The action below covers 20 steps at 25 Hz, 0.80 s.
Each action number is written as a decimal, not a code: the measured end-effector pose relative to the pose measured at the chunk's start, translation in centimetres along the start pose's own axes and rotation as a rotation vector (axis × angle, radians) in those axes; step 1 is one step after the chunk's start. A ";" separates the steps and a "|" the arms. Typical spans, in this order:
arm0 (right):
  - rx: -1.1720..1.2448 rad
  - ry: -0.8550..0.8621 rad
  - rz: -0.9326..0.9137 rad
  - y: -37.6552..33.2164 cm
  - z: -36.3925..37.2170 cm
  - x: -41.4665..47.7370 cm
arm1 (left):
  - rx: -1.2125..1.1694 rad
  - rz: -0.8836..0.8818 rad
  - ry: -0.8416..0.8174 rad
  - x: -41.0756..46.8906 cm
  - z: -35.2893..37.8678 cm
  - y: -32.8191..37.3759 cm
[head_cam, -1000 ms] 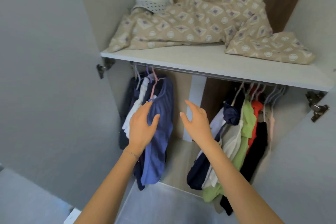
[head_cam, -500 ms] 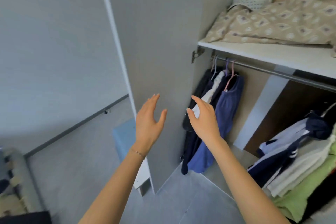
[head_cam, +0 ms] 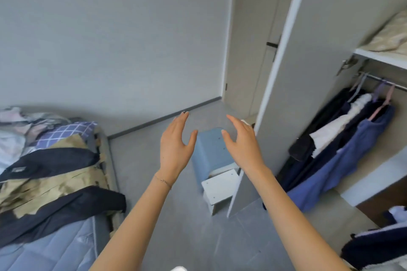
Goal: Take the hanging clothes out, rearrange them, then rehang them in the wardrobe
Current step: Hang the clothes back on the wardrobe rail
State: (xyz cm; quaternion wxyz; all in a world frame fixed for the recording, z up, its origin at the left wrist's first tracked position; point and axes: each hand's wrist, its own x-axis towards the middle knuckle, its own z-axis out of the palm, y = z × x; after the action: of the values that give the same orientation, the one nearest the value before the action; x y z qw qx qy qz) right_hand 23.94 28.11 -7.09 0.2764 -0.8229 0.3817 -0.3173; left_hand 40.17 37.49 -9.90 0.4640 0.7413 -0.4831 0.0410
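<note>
Both your hands are empty: your left hand [head_cam: 176,147] and right hand [head_cam: 243,149] hang in mid-air near the centre of the view, fingers spread and only lightly bent, palms turned toward each other, gripping nothing. The hanging clothes [head_cam: 348,152] are off at your 3 o'clock on the rail [head_cam: 400,87] inside the wardrobe, well apart from either hand, and a second bunch [head_cam: 378,246] lies down at 5 o'clock. Your view points at the floor and wall rather than at the rail, so a reach from here would probably be half blind. You could catch a sleeve instead of a hanger hook and drag a garment off its hanger. The open wardrobe door [head_cam: 308,72] stands at about 2 o'clock, between your right hand and the clothes; swing that arm across carelessly and your knuckles may strike its edge. At 6 o'clock, just below your hands in the view, a blue stool [head_cam: 209,154] and a white stool [head_cam: 220,191] stand beside the foot of the door, likely trip points if you step with an armful. The bed [head_cam: 55,248] at 8 o'clock already carries a pile of garments [head_cam: 50,171], so anything laid there may get mixed in.
</note>
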 end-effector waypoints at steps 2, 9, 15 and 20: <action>0.007 -0.064 -0.024 -2.0 3.4 1.1 | 0.036 -0.075 0.049 0.0 -2.6 -3.2; 0.025 -0.268 -0.169 -7.3 15.9 7.3 | 0.173 -0.270 0.208 1.4 -9.5 -14.2; 0.078 -0.460 -0.330 -12.0 27.1 15.6 | 0.263 -0.453 0.336 5.6 -13.6 -24.0; 0.086 -0.608 -0.482 -16.2 34.8 21.8 | 0.323 -0.600 0.455 8.7 -16.1 -30.0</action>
State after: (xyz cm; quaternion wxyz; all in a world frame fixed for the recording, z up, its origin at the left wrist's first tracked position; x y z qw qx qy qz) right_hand 67.83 27.03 -11.53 0.3286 -0.9332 0.0645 -0.1307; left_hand 73.64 46.35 -15.81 0.4280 0.8847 -0.1177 0.1422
